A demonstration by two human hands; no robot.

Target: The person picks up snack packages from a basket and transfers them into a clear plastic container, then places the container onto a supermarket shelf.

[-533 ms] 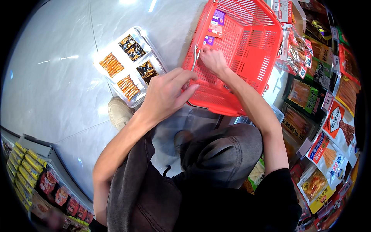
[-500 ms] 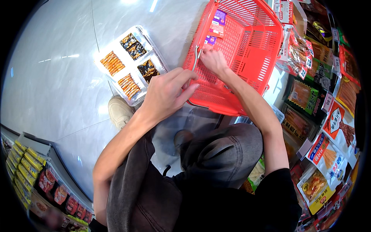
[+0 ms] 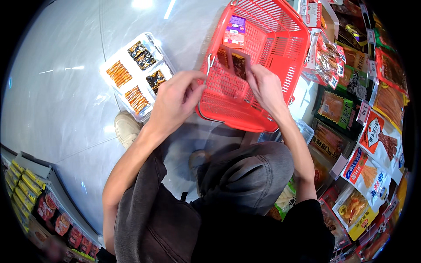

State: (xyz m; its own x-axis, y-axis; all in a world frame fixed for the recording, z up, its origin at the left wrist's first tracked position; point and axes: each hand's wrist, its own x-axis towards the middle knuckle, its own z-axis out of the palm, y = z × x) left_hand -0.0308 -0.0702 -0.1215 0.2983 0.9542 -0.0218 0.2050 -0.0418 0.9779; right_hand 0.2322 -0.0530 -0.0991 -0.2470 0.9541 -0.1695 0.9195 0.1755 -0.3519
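Observation:
A red plastic basket point(image 3: 280, 48) stands on the pale floor in front of my knees. My right hand point(image 3: 263, 85) reaches into it and pinches a dark snack packet with a red border point(image 3: 234, 61), held upright above the basket's bottom. My left hand point(image 3: 175, 98) is at the basket's near left rim, fingers curled beside the metal handle point(image 3: 208, 65). Whether it grips the rim is unclear. A purple and white packet point(image 3: 234, 33) lies against the basket's far wall.
A white tray point(image 3: 151, 65) with several compartments of orange and dark snacks lies on the floor left of the basket. Shelves packed with snack bags point(image 3: 372, 140) line the right side. Another low shelf point(image 3: 39, 201) runs along the lower left. My shoe point(image 3: 127, 127) is below the tray.
My right hand has shifted right inside the basket and now holds the dark packet up. My left hand has drawn back slightly from the rim toward the left.

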